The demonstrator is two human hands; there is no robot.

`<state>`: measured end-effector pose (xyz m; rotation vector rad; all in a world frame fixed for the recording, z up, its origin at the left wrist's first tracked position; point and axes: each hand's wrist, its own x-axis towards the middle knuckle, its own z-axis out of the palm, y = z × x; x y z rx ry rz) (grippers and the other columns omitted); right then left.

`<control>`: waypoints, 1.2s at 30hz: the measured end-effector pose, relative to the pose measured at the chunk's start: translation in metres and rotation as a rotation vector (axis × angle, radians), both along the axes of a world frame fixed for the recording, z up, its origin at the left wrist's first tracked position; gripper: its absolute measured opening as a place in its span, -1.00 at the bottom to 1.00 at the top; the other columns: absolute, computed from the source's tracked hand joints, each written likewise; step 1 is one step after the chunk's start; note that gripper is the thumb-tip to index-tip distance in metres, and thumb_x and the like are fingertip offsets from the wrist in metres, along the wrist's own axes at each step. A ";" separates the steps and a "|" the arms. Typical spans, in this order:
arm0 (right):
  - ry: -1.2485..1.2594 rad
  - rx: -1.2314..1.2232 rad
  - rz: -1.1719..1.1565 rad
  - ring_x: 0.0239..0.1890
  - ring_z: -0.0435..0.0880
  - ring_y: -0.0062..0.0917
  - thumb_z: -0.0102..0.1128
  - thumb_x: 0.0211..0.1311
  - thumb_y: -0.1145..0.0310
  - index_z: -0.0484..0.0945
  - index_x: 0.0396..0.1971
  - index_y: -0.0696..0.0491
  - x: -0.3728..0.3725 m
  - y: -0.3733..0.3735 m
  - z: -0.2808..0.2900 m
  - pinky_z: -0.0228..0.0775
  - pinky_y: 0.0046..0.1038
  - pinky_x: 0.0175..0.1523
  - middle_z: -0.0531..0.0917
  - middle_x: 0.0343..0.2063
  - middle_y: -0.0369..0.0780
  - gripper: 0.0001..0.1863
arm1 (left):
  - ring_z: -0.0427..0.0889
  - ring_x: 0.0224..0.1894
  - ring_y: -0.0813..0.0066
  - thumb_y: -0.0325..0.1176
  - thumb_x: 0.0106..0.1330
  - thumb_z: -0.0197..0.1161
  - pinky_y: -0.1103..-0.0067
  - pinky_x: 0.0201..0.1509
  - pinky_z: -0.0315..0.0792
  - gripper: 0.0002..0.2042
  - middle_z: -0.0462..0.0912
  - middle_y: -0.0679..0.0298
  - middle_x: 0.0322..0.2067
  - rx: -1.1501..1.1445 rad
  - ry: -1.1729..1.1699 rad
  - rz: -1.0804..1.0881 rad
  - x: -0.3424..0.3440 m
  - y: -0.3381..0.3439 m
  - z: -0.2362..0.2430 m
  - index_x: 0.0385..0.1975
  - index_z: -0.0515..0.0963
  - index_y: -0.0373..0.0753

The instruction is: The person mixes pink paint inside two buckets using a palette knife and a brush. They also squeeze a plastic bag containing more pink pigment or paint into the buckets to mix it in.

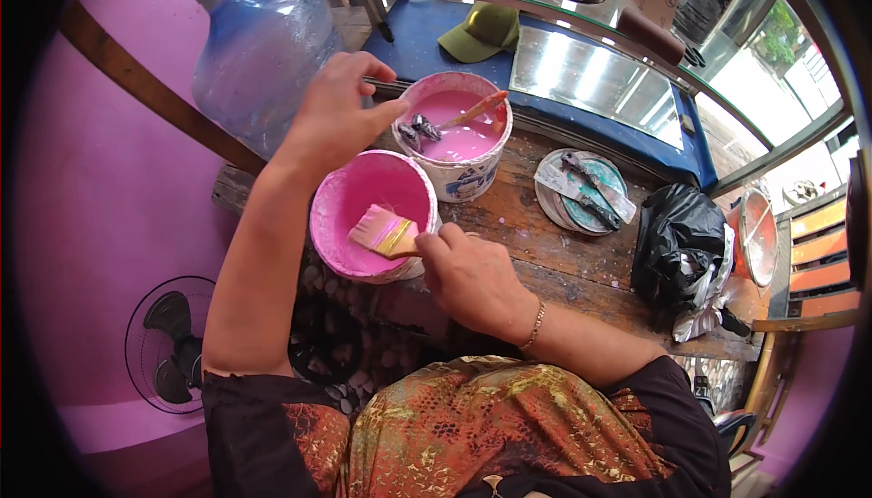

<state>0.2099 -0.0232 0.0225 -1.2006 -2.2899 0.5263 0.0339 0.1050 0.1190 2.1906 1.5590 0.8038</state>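
Observation:
My right hand grips a flat paintbrush by its handle. Its pale bristles, tinged pink, point left over the mouth of the nearer bucket, whose inside is coated pink. Just beyond stands a second white bucket holding liquid pink paint. A paint-stained wooden stick or handle leans in it, beside a dark, shiny lump that I cannot make out. Fingers apart, my left hand hovers by that bucket's left rim and holds nothing.
On the wooden table lie scrapers on a round lid. Right of them sit a black plastic bag and an orange-rimmed tub. A large water bottle stands left, above a fan. A green cap rests behind.

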 end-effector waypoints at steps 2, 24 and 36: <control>0.029 0.098 -0.019 -0.45 0.57 -0.28 0.18 0.09 0.38 0.48 -0.13 0.01 0.000 0.002 0.005 0.40 -0.27 -0.41 0.47 -0.46 -0.18 -0.70 | 0.52 -0.16 0.52 -0.42 0.16 0.32 0.59 -0.06 0.42 -0.75 0.52 0.24 -0.21 -0.029 -0.341 0.013 -0.031 -0.039 0.017 -0.18 0.52 -0.34; -0.289 0.195 0.014 -0.43 0.58 -0.24 0.17 0.05 0.43 0.57 -0.33 0.02 -0.005 0.001 0.037 0.39 -0.26 -0.33 0.53 -0.46 -0.18 -0.85 | 0.51 -0.19 0.47 -0.10 0.38 0.09 0.48 -0.08 0.45 -0.67 0.55 0.28 -0.18 -0.732 -1.143 0.397 -0.142 -0.181 -0.153 -0.12 0.52 -0.26; -0.206 0.221 -0.167 -0.43 0.57 -0.25 0.21 0.07 0.41 0.59 -0.29 -0.01 -0.014 -0.026 0.024 0.37 -0.28 -0.35 0.52 -0.47 -0.20 -0.84 | 0.57 -0.21 0.43 0.14 0.38 -0.09 0.47 -0.16 0.45 -0.49 0.61 0.26 -0.28 -0.838 -1.286 0.337 -0.126 -0.100 -0.164 -0.15 0.52 -0.24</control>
